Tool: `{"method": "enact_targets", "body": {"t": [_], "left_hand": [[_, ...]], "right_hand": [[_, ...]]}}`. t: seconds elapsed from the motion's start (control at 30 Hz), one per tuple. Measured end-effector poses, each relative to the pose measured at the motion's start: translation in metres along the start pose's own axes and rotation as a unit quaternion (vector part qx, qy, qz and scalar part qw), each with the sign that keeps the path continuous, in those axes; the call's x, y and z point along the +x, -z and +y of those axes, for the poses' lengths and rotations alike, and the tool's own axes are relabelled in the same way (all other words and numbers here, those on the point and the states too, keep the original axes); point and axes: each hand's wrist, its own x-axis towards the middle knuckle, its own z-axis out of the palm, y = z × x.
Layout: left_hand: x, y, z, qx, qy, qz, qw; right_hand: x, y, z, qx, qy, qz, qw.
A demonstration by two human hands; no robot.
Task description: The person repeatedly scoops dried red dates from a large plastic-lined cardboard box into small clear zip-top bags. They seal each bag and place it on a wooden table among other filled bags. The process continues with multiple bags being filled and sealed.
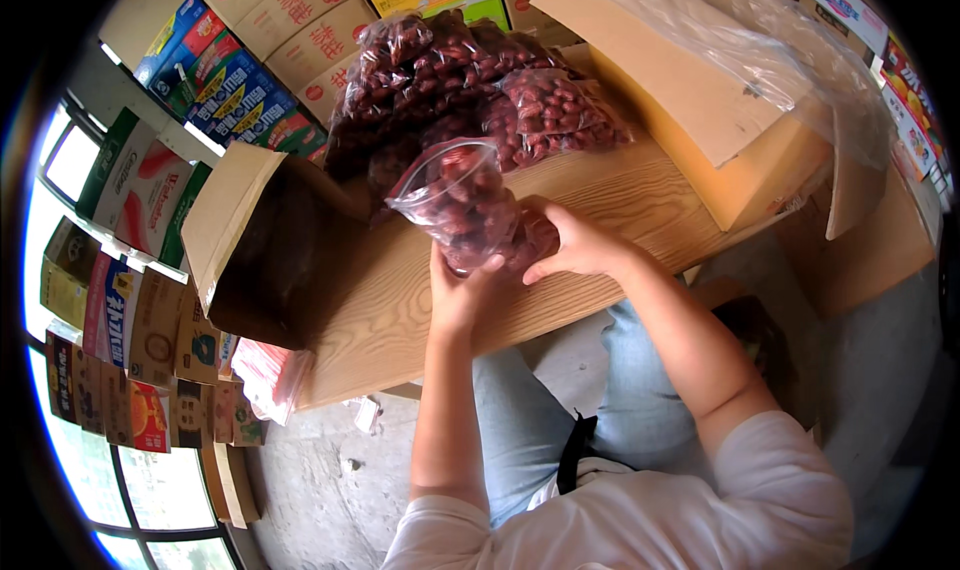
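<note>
On the wooden table | clear bag of red dates upright | left hand cupped beneath it | right hand closed on its side

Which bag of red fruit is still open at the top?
The clear bag between both hands, nearest the person; its mouth gapes open. The filled bags piled behind look closed.

White short sleeves, light-blue jeans
</note>
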Motion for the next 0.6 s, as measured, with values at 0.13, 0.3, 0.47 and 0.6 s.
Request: {"method": "enact_targets", "body": {"t": [0.13, 0.3, 0.47, 0.6], "left_hand": [[0.001, 0.0, 0.003, -0.009, -0.029, -0.008, 0.999], [-0.001, 0.002, -0.002, -0.014, -0.056, -0.044, 0.997], [-0.003, 0.001, 0.001, 0.006, -0.057, -0.011, 0.998], [-0.004, 0.003, 0.0, 0.007, -0.066, 0.01, 0.998]], "right_hand": [[0.004, -0.002, 0.009, 0.038, 0.002, -0.008, 0.999], [0.003, -0.001, 0.009, -0.005, 0.016, 0.02, 1.0], [0.005, -0.002, 0.012, 0.024, 0.014, 0.008, 1.0], [0.004, -0.006, 0.009, 0.016, 0.04, 0.019, 0.999]]}}
